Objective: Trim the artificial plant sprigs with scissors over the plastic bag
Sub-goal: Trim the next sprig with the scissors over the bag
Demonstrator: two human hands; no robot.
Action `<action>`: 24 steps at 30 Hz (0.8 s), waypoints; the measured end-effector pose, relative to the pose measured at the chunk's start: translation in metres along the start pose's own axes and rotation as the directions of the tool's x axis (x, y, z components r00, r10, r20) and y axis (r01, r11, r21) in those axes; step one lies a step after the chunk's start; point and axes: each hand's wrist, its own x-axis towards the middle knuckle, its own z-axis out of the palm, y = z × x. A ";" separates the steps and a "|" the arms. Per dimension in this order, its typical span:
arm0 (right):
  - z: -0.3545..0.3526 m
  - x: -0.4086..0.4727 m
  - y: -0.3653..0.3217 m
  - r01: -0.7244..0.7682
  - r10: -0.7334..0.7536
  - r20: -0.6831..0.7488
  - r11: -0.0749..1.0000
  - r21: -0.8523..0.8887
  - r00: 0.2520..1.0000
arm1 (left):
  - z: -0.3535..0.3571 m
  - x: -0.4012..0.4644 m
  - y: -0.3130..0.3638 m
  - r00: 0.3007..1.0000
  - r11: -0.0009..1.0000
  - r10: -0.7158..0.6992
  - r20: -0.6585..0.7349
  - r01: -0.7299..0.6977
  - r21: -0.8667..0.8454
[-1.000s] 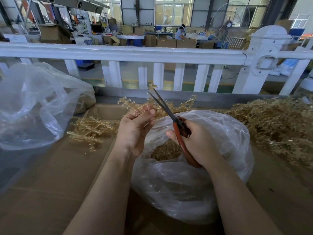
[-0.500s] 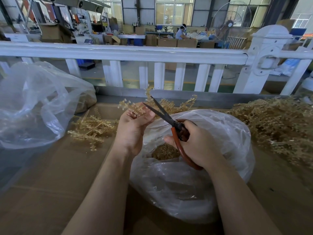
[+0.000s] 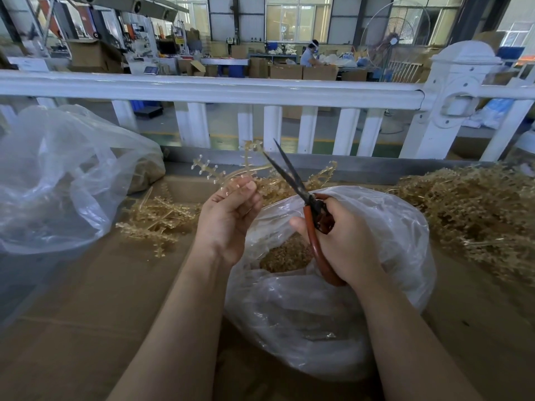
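Holding a pale gold, branching plastic sprig (image 3: 231, 172) pinched between thumb and fingertips, the person's left hand (image 3: 228, 218) lifts it above the far rim of the clear, crumpled plastic bag (image 3: 333, 314), while the right hand (image 3: 338, 241) grips the red-handled scissors with dark blades (image 3: 301, 195). The blades stand slightly parted, their tips right at one thin arm of the sprig, so the step in hand looks like a cut about to be made. I judge the next move calls for closing the blades on that arm with the sprig kept over the bag's mouth, where a heap of tan clippings (image 3: 285, 254) already lies, so the offcut drops inside. On the brown cardboard surface (image 3: 86, 328) a loose cluster of similar sprigs (image 3: 156, 218) lies to the left, a much larger tangle of them (image 3: 474, 215) to the right, and a second clear bag (image 3: 58, 180) sits at far left. Beyond a white railing (image 3: 214, 89) is a workshop hall with cartons, benches, a tall standing fan (image 3: 395, 41) and a seated worker.
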 end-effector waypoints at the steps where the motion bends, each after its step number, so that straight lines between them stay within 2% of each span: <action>1: -0.001 -0.001 0.000 0.004 -0.004 -0.016 1.000 0.020 1.000 | 0.000 0.000 0.000 1.000 1.000 -0.004 -0.004 0.004 -0.003; 10: -0.001 -0.001 -0.005 0.037 -0.039 0.022 0.997 0.075 0.999 | 0.002 -0.002 0.000 1.000 0.997 0.001 0.021 -0.002 0.076; 14: -0.003 -0.001 -0.002 0.077 -0.066 0.129 0.994 -0.076 0.989 | 0.002 -0.001 0.000 0.997 0.995 0.038 0.062 -0.043 0.086; 17: -0.002 -0.001 -0.002 0.087 -0.064 0.136 0.982 -0.170 0.989 | 0.001 0.000 -0.001 0.997 0.992 0.070 0.038 -0.074 0.103; 24: -0.003 -0.001 -0.001 0.089 -0.058 0.147 0.973 -0.215 0.987 | -0.001 0.003 0.001 0.992 0.994 0.110 -0.070 -0.110 -0.009</action>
